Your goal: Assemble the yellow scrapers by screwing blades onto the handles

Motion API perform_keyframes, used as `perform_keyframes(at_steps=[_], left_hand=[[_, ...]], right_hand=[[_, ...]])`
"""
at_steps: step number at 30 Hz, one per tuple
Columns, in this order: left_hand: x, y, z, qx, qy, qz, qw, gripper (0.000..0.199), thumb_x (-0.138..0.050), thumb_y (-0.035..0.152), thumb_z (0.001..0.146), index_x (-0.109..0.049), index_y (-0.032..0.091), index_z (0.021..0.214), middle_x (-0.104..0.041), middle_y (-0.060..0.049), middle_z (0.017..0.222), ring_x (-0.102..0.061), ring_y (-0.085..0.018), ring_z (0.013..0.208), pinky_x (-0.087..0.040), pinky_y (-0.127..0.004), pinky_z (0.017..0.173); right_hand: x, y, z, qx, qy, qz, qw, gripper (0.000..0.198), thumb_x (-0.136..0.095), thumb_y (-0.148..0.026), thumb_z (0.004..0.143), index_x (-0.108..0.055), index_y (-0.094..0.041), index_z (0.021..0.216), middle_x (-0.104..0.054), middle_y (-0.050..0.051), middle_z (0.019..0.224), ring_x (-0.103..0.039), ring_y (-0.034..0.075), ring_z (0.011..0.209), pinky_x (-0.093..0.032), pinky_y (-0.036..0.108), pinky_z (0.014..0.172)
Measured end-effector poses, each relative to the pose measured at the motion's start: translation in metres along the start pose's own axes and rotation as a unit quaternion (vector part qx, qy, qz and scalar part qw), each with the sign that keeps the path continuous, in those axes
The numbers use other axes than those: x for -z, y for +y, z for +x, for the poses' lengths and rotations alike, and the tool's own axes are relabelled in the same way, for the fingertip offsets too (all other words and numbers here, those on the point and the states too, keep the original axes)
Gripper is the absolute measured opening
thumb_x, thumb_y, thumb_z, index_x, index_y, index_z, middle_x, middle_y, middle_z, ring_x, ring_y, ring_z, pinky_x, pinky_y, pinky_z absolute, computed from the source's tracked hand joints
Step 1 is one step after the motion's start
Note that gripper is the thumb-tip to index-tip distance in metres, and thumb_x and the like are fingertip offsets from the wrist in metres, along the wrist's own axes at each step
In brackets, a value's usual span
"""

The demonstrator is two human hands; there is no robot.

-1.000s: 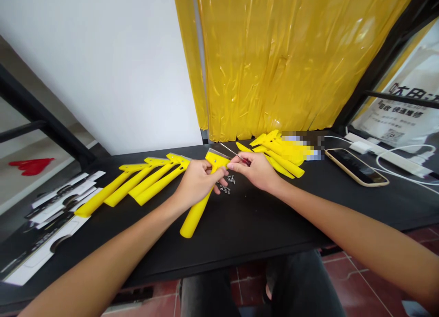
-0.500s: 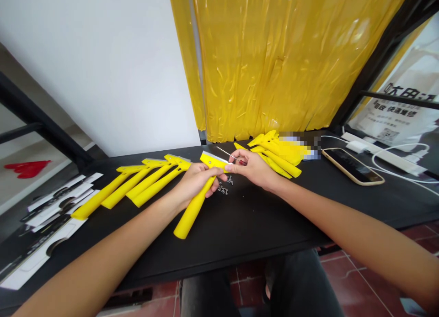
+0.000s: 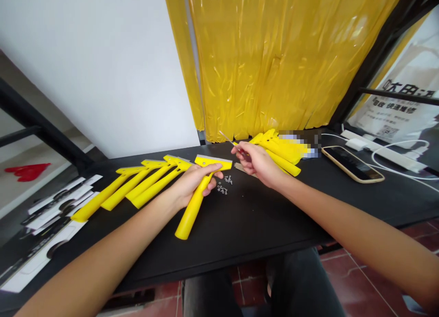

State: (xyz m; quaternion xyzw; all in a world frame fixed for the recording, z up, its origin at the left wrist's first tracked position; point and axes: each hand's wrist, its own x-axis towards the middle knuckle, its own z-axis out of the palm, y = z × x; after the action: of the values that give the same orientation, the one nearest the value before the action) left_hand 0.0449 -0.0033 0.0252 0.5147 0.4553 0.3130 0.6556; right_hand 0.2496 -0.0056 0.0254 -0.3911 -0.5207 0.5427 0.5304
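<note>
My left hand (image 3: 197, 182) is closed around the neck of a yellow scraper (image 3: 192, 212), its thumb lying on the wide head. A metal strip runs along the head's far edge, and one small screw shows at its left end. To the right, my right hand (image 3: 259, 164) grips a thin screwdriver (image 3: 227, 138) by its red handle, the shaft pointing up and left, apart from the scraper. Partly hidden under that hand is a flat metal blade (image 3: 242, 168) on the table. Small loose screws and nuts (image 3: 223, 187) lie just right of my left fingers.
Several yellow scrapers (image 3: 137, 182) lie in a row at left, beside black-and-white packages (image 3: 61, 244). More yellow handles (image 3: 279, 156) are piled behind my right hand. A phone (image 3: 353, 164), white cables and a power strip (image 3: 387, 152) occupy the right side.
My right hand has drawn away from the scraper head to the right, keeping the screwdriver. The scraper stays in my left hand, its head turned a little flatter.
</note>
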Motion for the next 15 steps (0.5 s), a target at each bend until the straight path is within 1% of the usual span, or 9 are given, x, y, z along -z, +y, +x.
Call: perform_keyframes(at_steps=[3,5,6,9,11,12,13,15], left_hand=[[-0.001,0.003,-0.002,0.009,0.014,-0.006,1.0,0.03,-0.073,0.041,0.084,-0.069,0.012,0.076,-0.049,0.002,0.044,-0.04,-0.006,0.035,-0.027,-0.017,0.033],[-0.001,0.004,-0.003,0.012,0.02,0.0,1.0,0.03,-0.074,0.04,0.083,-0.069,0.012,0.074,-0.048,0.002,0.044,-0.04,-0.006,0.035,-0.027,-0.017,0.033],[-0.001,0.004,-0.004,0.013,0.025,0.0,1.0,0.029,-0.075,0.039,0.082,-0.069,0.012,0.074,-0.047,0.002,0.043,-0.04,-0.006,0.035,-0.027,-0.017,0.034],[-0.001,0.006,-0.004,0.006,0.046,-0.009,0.999,0.026,-0.075,0.036,0.082,-0.067,0.013,0.072,-0.048,0.002,0.042,-0.039,-0.006,0.034,-0.028,-0.017,0.034],[0.001,0.006,-0.003,0.001,0.054,-0.019,0.998,0.027,-0.075,0.036,0.081,-0.065,0.014,0.069,-0.047,0.003,0.042,-0.038,-0.006,0.034,-0.027,-0.017,0.033],[0.002,0.006,-0.002,0.0,0.054,-0.022,0.998,0.029,-0.075,0.037,0.081,-0.063,0.015,0.067,-0.046,0.003,0.041,-0.037,-0.006,0.034,-0.027,-0.017,0.033],[0.003,0.006,-0.001,-0.002,0.053,-0.025,0.998,0.03,-0.076,0.038,0.08,-0.062,0.015,0.065,-0.045,0.003,0.041,-0.036,-0.005,0.034,-0.026,-0.017,0.033],[0.007,0.004,0.001,-0.01,0.052,-0.03,0.998,0.032,-0.078,0.038,0.078,-0.061,0.015,0.064,-0.044,0.004,0.042,-0.035,-0.005,0.034,-0.026,-0.017,0.033]], right_hand=[[0.006,-0.005,0.003,0.039,0.021,0.031,0.999,0.021,-0.064,-0.039,0.087,-0.066,-0.018,0.085,-0.037,-0.005,0.069,-0.024,0.007,0.051,-0.014,0.024,0.044],[0.01,-0.006,0.004,0.069,0.023,0.015,0.997,0.02,-0.066,-0.037,0.087,-0.069,-0.018,0.089,-0.035,-0.006,0.065,-0.026,0.008,0.053,-0.019,0.025,0.046],[0.011,-0.006,0.004,0.082,0.018,0.004,0.996,0.021,-0.067,-0.038,0.088,-0.07,-0.018,0.092,-0.037,-0.006,0.065,-0.027,0.008,0.053,-0.02,0.025,0.046],[0.012,-0.007,0.001,0.09,-0.039,-0.038,0.994,0.027,-0.065,-0.041,0.091,-0.07,-0.02,0.106,-0.05,-0.003,0.072,-0.031,0.008,0.053,-0.023,0.025,0.047],[0.011,-0.008,-0.002,0.09,-0.083,-0.074,0.99,0.03,-0.062,-0.043,0.093,-0.067,-0.022,0.113,-0.051,-0.004,0.07,-0.034,0.007,0.052,-0.024,0.024,0.045],[0.01,-0.008,-0.004,0.098,-0.091,-0.094,0.986,0.03,-0.062,-0.043,0.094,-0.064,-0.023,0.115,-0.048,-0.005,0.067,-0.035,0.008,0.051,-0.025,0.024,0.045],[0.009,-0.009,-0.005,0.113,-0.085,-0.112,0.984,0.029,-0.064,-0.043,0.093,-0.062,-0.023,0.114,-0.046,-0.006,0.064,-0.036,0.008,0.05,-0.027,0.023,0.045],[0.009,-0.01,-0.006,0.151,-0.047,-0.134,0.978,0.027,-0.07,-0.041,0.089,-0.059,-0.023,0.107,-0.048,-0.006,0.065,-0.038,0.007,0.051,-0.029,0.022,0.045]])
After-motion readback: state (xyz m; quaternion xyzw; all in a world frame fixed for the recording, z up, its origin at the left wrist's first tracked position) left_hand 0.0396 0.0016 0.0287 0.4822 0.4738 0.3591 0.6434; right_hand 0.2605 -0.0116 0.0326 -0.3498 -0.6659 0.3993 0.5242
